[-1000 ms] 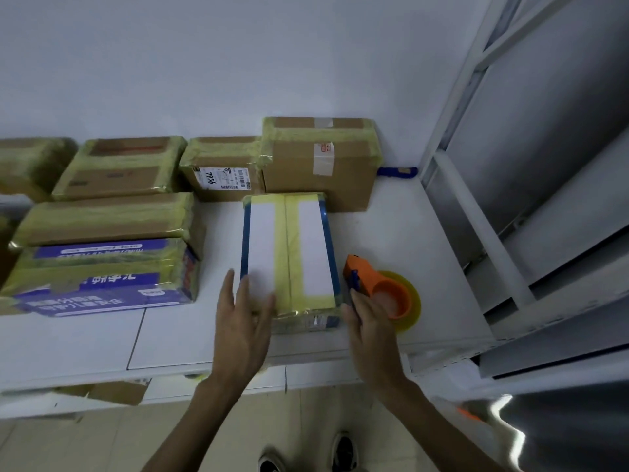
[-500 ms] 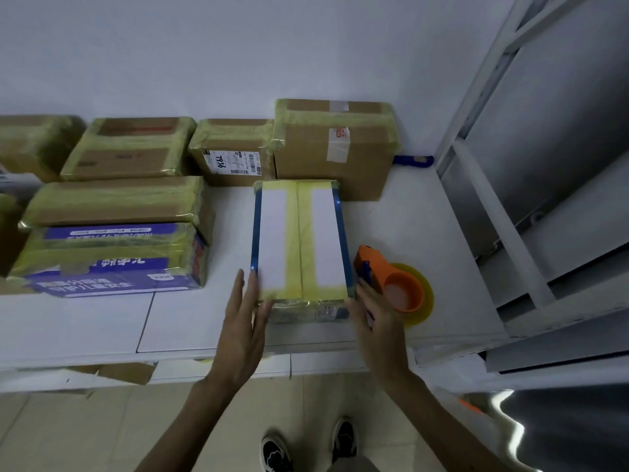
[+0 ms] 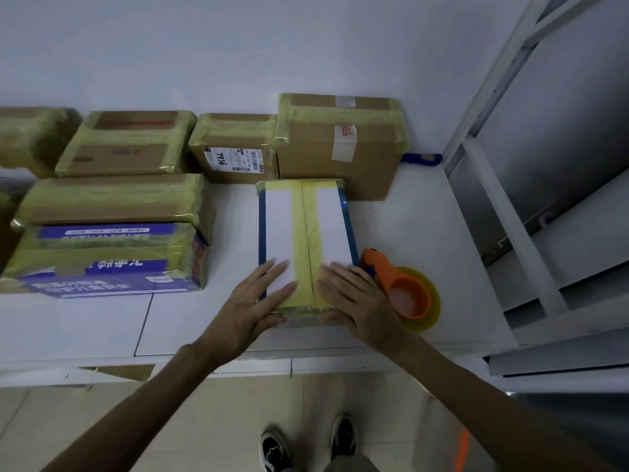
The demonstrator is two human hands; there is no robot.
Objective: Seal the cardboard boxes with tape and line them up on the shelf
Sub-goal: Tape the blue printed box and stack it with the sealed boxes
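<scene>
The white box (image 3: 277, 229) lies flat on the shelf (image 3: 425, 229), its far end against a brown box (image 3: 340, 158) at 12 o'clock. A strip of yellow tape (image 3: 306, 216) runs down its middle seam. Both hands rest on its near end: the left hand (image 3: 252, 308) at 7 o'clock and the right hand (image 3: 362, 301) at 5 o'clock. The fingers (image 3: 277, 270) of both lie straight and released, pressing on the top and grasping nothing.

The main risk looks like the orange dispenser (image 3: 398, 287), which sits just beside the box at 4 o'clock, right by the right hand. A sideways shove of the box, or a careless wrist, could knock it toward the shelf's near edge. A hard, uneven push could also skew the box out of line with the row behind (2 taped boxes at 10 o'clock already sit stacked), or wrinkle tape that is not fully stuck.

The shelf is white and smooth, so boxes probably slide easily. A labelled box (image 3: 235, 148) stands at 11 o'clock. A pale wall (image 3: 238, 46) backs the shelf, a grey metal frame (image 3: 503, 212) rises at 3 o'clock, and dark shoes (image 3: 275, 451) stand on a tiled floor (image 3: 102, 420) below.
</scene>
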